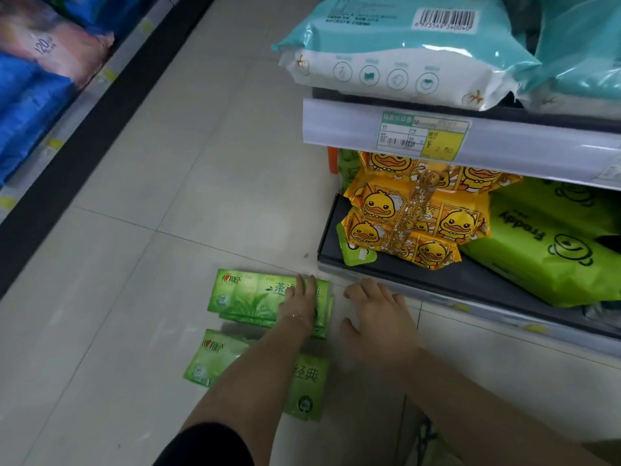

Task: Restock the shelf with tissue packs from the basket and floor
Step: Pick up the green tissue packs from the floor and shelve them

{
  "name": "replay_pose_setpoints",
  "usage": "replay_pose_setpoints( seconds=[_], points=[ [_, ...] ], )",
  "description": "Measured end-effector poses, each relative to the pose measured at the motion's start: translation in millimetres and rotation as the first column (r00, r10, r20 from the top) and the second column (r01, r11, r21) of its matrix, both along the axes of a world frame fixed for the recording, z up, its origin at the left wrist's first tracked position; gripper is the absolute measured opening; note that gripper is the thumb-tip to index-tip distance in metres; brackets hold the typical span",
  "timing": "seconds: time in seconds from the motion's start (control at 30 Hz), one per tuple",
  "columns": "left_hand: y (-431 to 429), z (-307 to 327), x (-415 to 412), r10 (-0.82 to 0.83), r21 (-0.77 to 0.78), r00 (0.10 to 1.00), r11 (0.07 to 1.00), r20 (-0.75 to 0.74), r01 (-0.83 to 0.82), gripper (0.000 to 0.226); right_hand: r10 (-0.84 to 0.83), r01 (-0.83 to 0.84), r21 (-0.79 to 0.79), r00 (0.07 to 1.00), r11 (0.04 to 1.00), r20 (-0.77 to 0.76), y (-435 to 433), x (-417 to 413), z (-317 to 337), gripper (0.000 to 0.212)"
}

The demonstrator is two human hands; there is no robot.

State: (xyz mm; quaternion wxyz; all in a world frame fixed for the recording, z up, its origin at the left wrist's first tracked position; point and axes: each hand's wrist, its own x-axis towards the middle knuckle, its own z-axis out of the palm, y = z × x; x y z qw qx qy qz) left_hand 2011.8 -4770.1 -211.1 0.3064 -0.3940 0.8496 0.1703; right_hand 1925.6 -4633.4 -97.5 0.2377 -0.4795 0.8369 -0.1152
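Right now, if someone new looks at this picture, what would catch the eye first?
Bright green tissue packs lie on the pale floor, and the left hand rests flat on the farther ones. The right hand hovers open beside the bottom shelf, where yellow duck packs are piled.

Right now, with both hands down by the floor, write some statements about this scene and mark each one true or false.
1. The left hand rests on the green tissue packs on the floor. True.
2. The right hand grips a pack. False: it is open and holds nothing, near the bottom shelf edge.
3. The yellow duck packs lie on the bottom shelf. True.
4. The shelf above the duck packs is bare. False: a teal and white pack lies on it.
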Motion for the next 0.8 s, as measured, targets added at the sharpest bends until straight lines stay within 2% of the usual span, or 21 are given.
replay_pose_setpoints(
  seconds=[0.1, 0.27, 0.43, 0.67, 0.8],
  points=[
    [1, -7, -1, -0.037, -0.024, 0.999, 0.999, 0.02, 0.037, 0.101, 0.005, -0.005, 0.014, 1.0, 1.0, 0.004, 0, -1, -1, 0.057],
    [1, -11, -8, -0.056, -0.078, 0.994, 0.995, 0.089, 0.063, 0.106, 0.029, -0.03, 0.056, 1.0, 0.998, 0.004, 0, -5, 3, 0.053],
    [-1, -3, -7, -0.13, -0.161, 0.985, 0.976, 0.11, 0.147, 0.095, -0.016, 0.017, 0.013, 0.999, 1.0, -0.037, -1, -8, 2, 0.042],
    [-18, 28, 5, -0.271, -0.143, 0.963, 0.953, -0.003, 0.267, 0.114, -0.034, 0.032, -0.031, 0.997, 0.999, -0.075, -1, -9, 9, 0.037],
    [-20, 57, 2, -0.341, -0.139, 0.94, 0.932, -0.019, 0.335, 0.116, -0.01, 0.003, -0.059, 0.993, 0.998, -0.117, 2, -6, 15, 0.036]
  ],
)
